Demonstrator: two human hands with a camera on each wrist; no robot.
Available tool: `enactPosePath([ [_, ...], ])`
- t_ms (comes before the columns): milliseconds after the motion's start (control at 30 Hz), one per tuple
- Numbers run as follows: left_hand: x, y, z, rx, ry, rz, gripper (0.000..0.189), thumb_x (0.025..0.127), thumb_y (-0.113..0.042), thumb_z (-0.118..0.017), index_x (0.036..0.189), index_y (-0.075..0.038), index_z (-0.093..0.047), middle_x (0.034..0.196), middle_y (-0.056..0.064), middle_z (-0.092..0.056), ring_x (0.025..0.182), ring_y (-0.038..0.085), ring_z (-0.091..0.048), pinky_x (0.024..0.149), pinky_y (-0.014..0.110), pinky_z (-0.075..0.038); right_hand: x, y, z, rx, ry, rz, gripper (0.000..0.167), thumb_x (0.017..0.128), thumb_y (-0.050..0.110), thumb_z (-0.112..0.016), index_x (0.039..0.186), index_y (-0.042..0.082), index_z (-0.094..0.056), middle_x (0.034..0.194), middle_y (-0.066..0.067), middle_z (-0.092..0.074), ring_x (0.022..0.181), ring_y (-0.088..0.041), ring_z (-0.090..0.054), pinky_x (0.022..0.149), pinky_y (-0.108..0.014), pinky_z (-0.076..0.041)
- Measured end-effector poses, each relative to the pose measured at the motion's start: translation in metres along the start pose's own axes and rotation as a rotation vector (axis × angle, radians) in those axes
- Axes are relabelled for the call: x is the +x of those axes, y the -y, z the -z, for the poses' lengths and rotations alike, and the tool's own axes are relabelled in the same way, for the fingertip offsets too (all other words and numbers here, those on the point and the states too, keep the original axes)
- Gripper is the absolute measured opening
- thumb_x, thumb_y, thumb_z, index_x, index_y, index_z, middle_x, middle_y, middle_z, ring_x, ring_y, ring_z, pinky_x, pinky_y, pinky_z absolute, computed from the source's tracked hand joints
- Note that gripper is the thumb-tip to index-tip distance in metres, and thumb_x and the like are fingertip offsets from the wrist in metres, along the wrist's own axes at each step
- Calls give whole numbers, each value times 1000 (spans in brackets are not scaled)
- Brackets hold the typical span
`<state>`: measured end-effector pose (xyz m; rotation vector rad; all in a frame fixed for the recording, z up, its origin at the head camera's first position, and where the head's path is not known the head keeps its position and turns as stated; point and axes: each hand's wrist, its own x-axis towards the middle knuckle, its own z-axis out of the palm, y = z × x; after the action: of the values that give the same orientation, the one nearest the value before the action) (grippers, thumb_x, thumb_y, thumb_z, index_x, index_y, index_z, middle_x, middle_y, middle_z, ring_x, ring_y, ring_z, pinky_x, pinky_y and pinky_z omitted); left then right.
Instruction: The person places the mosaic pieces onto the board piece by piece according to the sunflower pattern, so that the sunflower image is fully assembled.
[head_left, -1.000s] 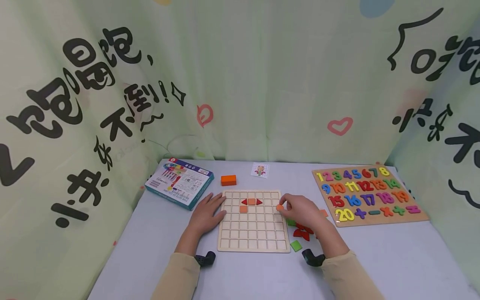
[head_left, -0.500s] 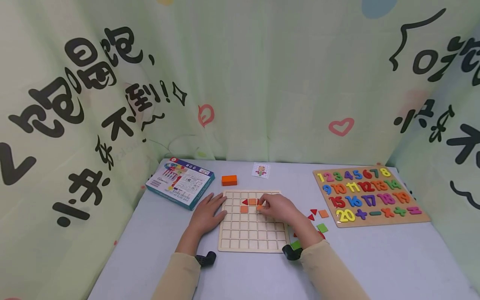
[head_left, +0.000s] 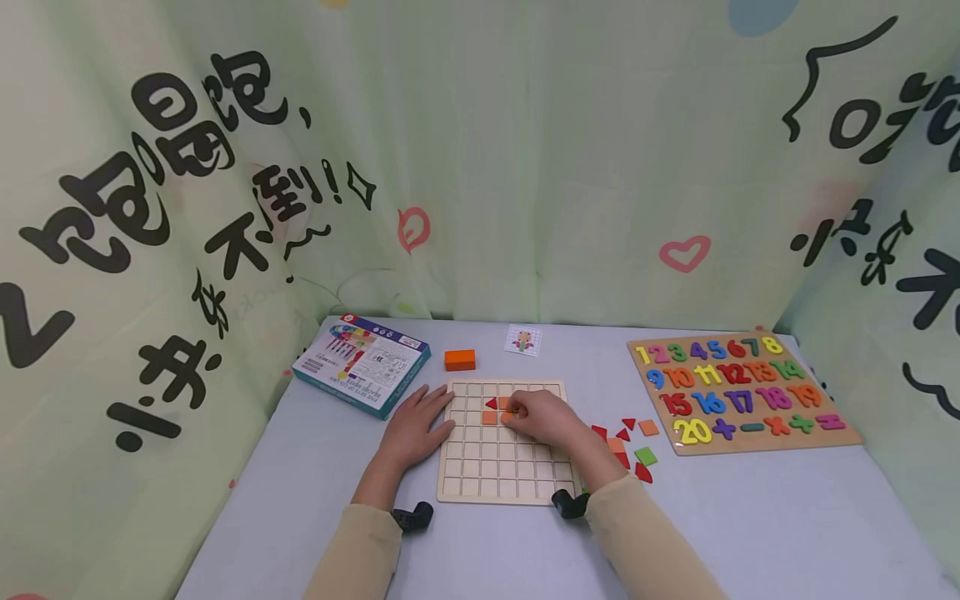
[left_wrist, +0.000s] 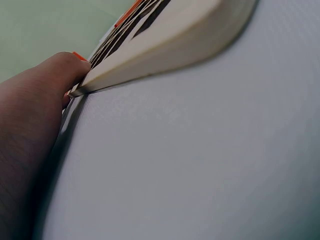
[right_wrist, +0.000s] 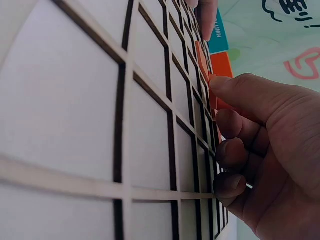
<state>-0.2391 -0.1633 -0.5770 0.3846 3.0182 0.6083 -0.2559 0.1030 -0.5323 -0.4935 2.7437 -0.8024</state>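
A wooden grid board (head_left: 480, 468) lies on the white table. My left hand (head_left: 414, 427) rests along its left edge with fingers extended; the left wrist view shows the thumb (left_wrist: 70, 67) at the board's rim. Over the upper rows, my right hand (head_left: 549, 419) pinches an orange square tile (head_left: 507, 418), partly covered by the fingers. Just left of it, another orange tile (head_left: 489, 417) sits in a cell. One row farther up are a red triangle (head_left: 491, 403) and an orange square (head_left: 503, 402). The right hand covers the cells to their right.
Loose red, orange and green tiles (head_left: 646, 456) lie right of the board, some behind the right forearm. A number puzzle board (head_left: 738, 440) is at far right. Behind the grid stand an orange block (head_left: 460, 360) and a pattern card (head_left: 522, 340). A puzzle box (head_left: 360, 367) lies at left.
My right hand has moved left from the board's right edge to the upper middle cells, bringing the orange tile along. More loose tiles show at right. My left hand stays put.
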Motion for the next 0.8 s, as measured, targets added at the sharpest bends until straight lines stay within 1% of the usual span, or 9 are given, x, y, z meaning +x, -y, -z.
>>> enactPosePath([
  [200, 0, -1, 1, 2, 2, -2, 58, 98, -50, -50, 152, -32, -40, 160, -10, -35, 152, 24, -23, 122, 49, -25, 2, -2, -4, -11, -29, 3, 12, 91, 33, -70, 98, 24, -67, 72, 5, -56, 70, -13, -51, 62, -27, -41],
  [433, 1, -2, 2, -6, 2, 1, 58, 98, -50, -51, 151, -32, -41, 160, -10, -36, 152, 25, -23, 122, 50, -26, 0, 1, -5, -26, -59, 3, 14, 91, 30, -70, 101, 21, -69, 70, 4, -54, 68, -13, -49, 61, -27, -39],
  [800, 0, -1, 1, -5, 0, 0, 57, 97, -49, -52, 151, -31, -42, 159, -9, -36, 152, 25, -24, 122, 50, -26, 0, 3, -6, -18, -64, -25, 17, 91, 31, -71, 104, 20, -70, 74, 5, -57, 72, -14, -51, 65, -28, -42],
])
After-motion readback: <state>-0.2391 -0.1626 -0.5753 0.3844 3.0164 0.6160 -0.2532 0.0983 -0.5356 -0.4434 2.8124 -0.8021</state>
